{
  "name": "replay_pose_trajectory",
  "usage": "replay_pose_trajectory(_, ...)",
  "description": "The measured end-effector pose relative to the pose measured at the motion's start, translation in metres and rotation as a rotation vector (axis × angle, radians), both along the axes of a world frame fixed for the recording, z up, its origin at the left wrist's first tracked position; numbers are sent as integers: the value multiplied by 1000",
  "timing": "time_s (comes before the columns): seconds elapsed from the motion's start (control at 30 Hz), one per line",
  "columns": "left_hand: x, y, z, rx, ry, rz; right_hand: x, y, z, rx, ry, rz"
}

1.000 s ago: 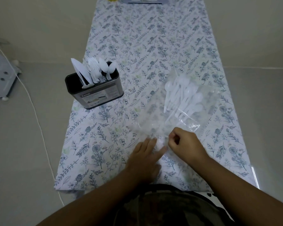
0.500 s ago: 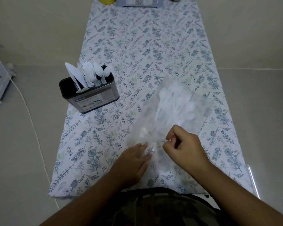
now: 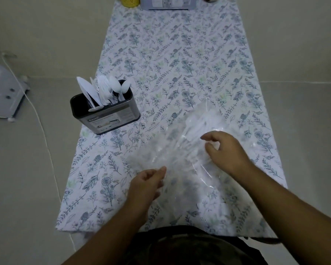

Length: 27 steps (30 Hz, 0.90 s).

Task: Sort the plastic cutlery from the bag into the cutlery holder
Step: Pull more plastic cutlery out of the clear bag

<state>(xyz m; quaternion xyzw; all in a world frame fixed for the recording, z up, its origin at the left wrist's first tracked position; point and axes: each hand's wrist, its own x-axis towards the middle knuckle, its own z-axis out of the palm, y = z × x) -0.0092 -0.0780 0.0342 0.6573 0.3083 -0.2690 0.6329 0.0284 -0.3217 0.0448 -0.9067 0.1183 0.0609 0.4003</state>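
A clear plastic bag [image 3: 182, 165] lies on the flower-print tablecloth, with white plastic cutlery [image 3: 203, 121] bunched at its far end. My left hand [image 3: 147, 185] pinches the bag's near left edge between thumb and fingers. My right hand [image 3: 225, 151] reaches over the bag's middle, its fingers loosely curved just short of the cutlery handles; the hand is blurred. The dark metal cutlery holder [image 3: 111, 116] stands at the table's left edge, holding white knives, forks and spoons [image 3: 103, 90] upright.
The tablecloth [image 3: 170, 60] covers a long narrow table. At its far end stand a yellow object [image 3: 130, 1] and a grey box [image 3: 168, 2]. To the left, a grey device [image 3: 2, 92] and a white cord [image 3: 44, 134] lie on the floor.
My right hand has moved forward from the bag's near opening toward the cutlery and loosened its fingers. My left hand went from lying flat on the bag to pinching its edge.
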Motion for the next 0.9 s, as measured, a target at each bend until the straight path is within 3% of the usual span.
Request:
replay_pose_trajectory(0.17, 4, -17, 3, 135, -57, 88, 43, -29, -38, -289, 9, 268)
replay_pose_trajectory(0.27, 9, -4, 8, -24, -53, 210, 46, -41, -60, -407, 93, 406)
replay_pose_trajectory(0.33, 11, 11, 12, -182, -49, 306, 41, -47, -70, -375, 67, 398)
replay_pose_trajectory(0.4, 9, 22, 10, -109, -86, 331, 34, -52, -77, -327, 14, 370)
replay_pose_trajectory(0.5, 6, 20, 2, 470, -349, 154, 28, -54, -89, -409, -100, 479)
replay_pose_trajectory(0.57, 10, 7, 3, 851, -613, -120, 26, -55, -95, -374, -174, 454)
replay_pose_trajectory(0.6, 14, -1, 0, 954, -707, -296, 26, -55, -95, -354, -222, 413)
replay_pose_trajectory(0.67, 22, -21, -12, 1056, -800, -613, 25, -52, -90, -339, -287, 370)
replay_pose_trajectory(0.73, 27, -35, -30, 1104, -790, -782, 27, -50, -84, -340, -333, 344)
replay_pose_trajectory(0.9, 37, -37, -49, 1069, -829, -761, 24, -52, -70, -338, -452, 333)
